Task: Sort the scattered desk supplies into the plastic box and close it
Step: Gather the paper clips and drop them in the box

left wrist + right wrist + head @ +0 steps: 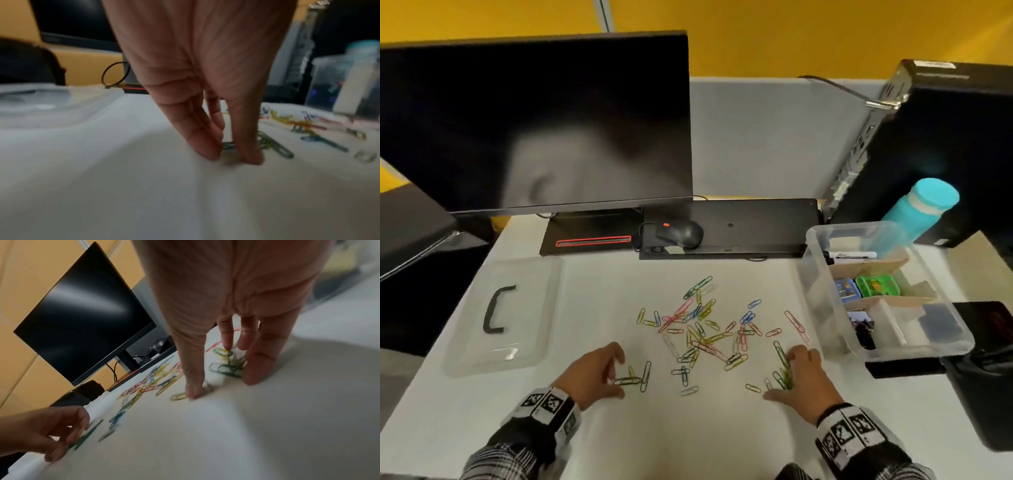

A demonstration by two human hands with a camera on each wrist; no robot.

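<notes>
Several coloured paper clips (702, 325) lie scattered on the white table. My left hand (618, 382) pinches a few green clips (628, 380) near the front left; in the left wrist view its fingertips (211, 154) press on the table with a clip (228, 145) between them. My right hand (780, 377) cups a bunch of green clips (784, 371); in the right wrist view thumb and fingers (255, 378) bracket that bunch (228, 366). The clear plastic box (893, 349) stands open at the right, with dividers, a marker and small items inside. Its lid (469, 342) lies flat at the left.
A monitor (534, 120), a mouse (681, 233) and a black keyboard (750, 226) line the back of the table. A teal bottle (917, 209) and a black computer case (945, 144) stand behind the box. A dark object (989, 394) sits at the right edge.
</notes>
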